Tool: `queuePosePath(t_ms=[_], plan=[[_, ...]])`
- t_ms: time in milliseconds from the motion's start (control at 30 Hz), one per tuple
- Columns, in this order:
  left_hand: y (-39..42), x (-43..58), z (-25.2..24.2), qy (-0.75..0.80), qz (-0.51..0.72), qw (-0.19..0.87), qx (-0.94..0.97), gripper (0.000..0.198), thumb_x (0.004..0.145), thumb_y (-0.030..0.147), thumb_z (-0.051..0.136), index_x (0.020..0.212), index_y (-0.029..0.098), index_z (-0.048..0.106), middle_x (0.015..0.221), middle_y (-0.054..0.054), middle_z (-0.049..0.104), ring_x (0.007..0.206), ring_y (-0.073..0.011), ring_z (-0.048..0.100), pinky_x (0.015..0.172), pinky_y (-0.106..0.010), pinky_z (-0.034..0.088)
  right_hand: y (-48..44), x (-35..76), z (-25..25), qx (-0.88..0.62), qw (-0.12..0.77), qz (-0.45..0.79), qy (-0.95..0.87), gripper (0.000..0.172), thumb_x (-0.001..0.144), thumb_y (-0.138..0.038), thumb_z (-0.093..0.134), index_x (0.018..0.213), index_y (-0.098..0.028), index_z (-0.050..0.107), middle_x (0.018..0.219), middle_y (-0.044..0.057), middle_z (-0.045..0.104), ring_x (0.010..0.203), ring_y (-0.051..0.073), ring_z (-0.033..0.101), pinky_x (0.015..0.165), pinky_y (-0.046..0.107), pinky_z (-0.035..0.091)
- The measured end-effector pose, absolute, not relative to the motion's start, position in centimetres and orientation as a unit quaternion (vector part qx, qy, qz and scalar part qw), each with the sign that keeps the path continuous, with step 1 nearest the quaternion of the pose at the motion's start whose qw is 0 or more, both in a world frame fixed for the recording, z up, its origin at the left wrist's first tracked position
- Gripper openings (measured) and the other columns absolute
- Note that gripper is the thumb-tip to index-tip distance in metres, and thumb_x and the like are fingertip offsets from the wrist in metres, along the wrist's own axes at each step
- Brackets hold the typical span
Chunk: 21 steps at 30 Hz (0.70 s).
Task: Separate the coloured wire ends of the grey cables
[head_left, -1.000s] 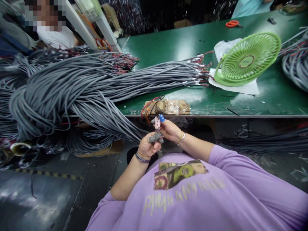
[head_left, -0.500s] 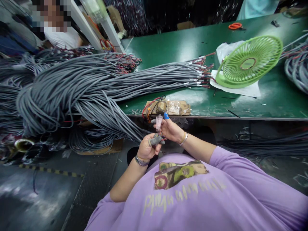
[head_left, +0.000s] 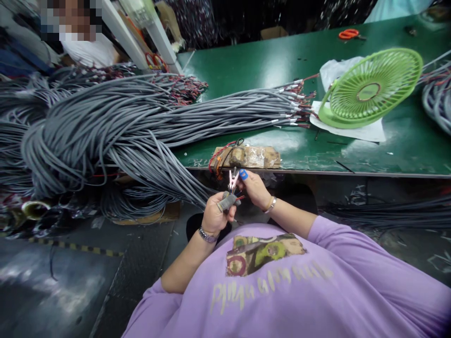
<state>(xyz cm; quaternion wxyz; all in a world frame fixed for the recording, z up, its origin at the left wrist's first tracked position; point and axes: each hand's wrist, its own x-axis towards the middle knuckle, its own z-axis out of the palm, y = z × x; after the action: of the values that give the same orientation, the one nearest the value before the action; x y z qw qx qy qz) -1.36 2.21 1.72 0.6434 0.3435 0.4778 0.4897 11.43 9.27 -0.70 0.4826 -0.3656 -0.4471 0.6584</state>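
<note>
My left hand [head_left: 217,213], with grey covers on its fingers, is closed around the end of a grey cable from the drooping bundle [head_left: 172,166]. Thin coloured wires [head_left: 239,195] fan out above its fingertips. My right hand [head_left: 254,189], a blue cover on one fingertip, is just right of the wires, its thumb and fingers pinched together; what they hold is too small to make out. A small pink-and-white clip-like piece [head_left: 233,180] stands between the hands. Just beyond is a taped wooden block [head_left: 262,157] with red and black leads at the table edge.
Grey cables [head_left: 225,115] lie across the green table [head_left: 253,61]. A green fan [head_left: 369,91] stands on white paper at right, orange-handled scissors [head_left: 348,34] behind it. Another person [head_left: 88,49] is at the upper left. More cables hang below the table.
My right hand has shifted slightly right, away from my left hand. The pink piece now shows a forked shape, and the coloured wires are more spread out. My left hand has barely moved.
</note>
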Motion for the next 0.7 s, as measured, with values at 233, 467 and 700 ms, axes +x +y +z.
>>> queuePosePath(t_ms=[233,467,700], plan=[[1.7,-1.4,1.2,0.512,0.485,0.623,0.34,0.038,0.064,0.048,0.077,0.065,0.014,0.062,0.041,0.003,0.054,0.029,-0.0057,0.042,0.031,-0.016,0.031,9.6,11.6,-0.8,-0.299,0.348,0.797,-0.394,0.066,0.066,-0.08,0.057,0.076,-0.015,0.059,0.068,0.002,0.057,0.056,0.009,0.044,0.052,0.023,0.038],[0.8,-1.8,0.3,0.569,0.426,0.58,0.396,0.03,0.07,0.04,0.072,0.061,0.014,0.059,0.044,0.002,0.058,0.032,-0.0074,0.049,0.034,-0.017,0.032,8.7,13.2,0.7,-0.303,0.256,0.765,-0.507,0.043,0.056,-0.042,0.083,0.074,-0.015,0.056,0.063,-0.003,0.055,0.056,0.008,0.049,0.052,0.02,0.039],[0.3,-1.6,0.0,0.58,0.409,0.552,0.439,0.027,0.075,0.035,0.067,0.059,0.015,0.058,0.047,0.001,0.06,0.035,-0.0071,0.051,0.036,-0.016,0.033,7.9,13.8,1.0,-0.329,0.263,0.736,-0.53,0.016,0.063,-0.025,0.069,0.068,-0.015,0.057,0.059,-0.004,0.055,0.053,0.008,0.047,0.051,0.021,0.038]])
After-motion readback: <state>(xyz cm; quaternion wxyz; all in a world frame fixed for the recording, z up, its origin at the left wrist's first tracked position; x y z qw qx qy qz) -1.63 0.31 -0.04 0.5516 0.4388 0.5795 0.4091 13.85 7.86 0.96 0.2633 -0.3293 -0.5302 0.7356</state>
